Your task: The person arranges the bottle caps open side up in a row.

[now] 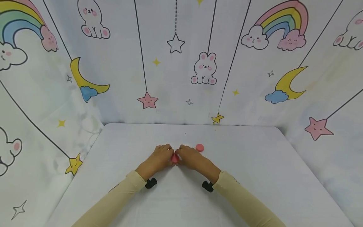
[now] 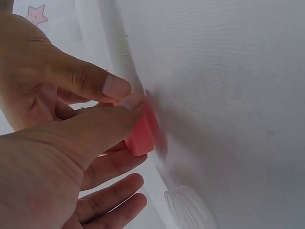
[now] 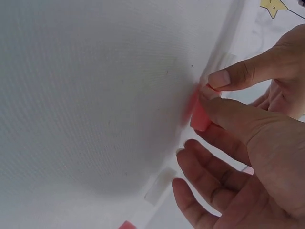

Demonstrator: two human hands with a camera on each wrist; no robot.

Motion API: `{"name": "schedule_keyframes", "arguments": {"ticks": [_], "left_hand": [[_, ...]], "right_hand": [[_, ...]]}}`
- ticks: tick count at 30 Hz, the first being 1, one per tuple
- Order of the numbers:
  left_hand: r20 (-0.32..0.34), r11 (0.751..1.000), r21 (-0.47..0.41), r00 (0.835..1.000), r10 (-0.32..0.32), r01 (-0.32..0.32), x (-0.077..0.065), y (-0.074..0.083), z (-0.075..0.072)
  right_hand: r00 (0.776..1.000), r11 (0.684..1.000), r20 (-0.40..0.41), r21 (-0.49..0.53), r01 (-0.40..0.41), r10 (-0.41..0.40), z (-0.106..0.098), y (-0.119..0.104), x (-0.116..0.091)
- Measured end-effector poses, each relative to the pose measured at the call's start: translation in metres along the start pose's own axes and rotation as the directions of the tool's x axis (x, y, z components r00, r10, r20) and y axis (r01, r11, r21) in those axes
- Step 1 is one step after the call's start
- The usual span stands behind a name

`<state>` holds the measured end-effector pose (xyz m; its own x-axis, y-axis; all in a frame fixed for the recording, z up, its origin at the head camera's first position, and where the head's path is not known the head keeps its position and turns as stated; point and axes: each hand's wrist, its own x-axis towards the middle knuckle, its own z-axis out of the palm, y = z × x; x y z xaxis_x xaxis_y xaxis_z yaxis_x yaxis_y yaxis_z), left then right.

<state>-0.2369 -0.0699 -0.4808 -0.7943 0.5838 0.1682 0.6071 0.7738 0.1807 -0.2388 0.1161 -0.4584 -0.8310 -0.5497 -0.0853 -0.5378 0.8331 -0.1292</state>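
Midway across the white surface [image 1: 175,205], the left hand [image 1: 161,156] and right hand [image 1: 189,156] meet, each pinching one ridged red cap [image 2: 140,136] between thumb and fingers. The cap sits right at the fingertips; handling or turning it seems the step in hand, and the next move likely calls for a steady two-sided grasp. Just beyond the right hand lies a red disc [image 1: 199,148].
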Motion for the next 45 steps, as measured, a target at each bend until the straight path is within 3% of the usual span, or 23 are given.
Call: {"name": "schedule_keyframes", "arguments": {"ticks": [14, 27, 45], "left_hand": [[-0.01, 0.998, -0.061, 1.0, -0.005, 0.004, -0.0074, -0.0063, -0.0042], [-0.002, 0.994, -0.105, 0.999, -0.041, 0.041, -0.0038, -0.0048, -0.0023], [-0.006, 0.994, -0.102, 0.999, -0.042, 0.041, -0.0046, -0.0027, -0.0013]], "right_hand": [[0.999, 0.99, -0.038, 0.137, 0.012, -0.006, -0.0037, -0.0005, -0.0027], [0.999, 0.97, -0.005, 0.239, -0.034, 0.037, -0.0044, -0.0031, -0.0021], [0.999, 0.968, 0.006, 0.246, -0.049, 0.049, -0.0054, -0.0076, -0.0035]]}}
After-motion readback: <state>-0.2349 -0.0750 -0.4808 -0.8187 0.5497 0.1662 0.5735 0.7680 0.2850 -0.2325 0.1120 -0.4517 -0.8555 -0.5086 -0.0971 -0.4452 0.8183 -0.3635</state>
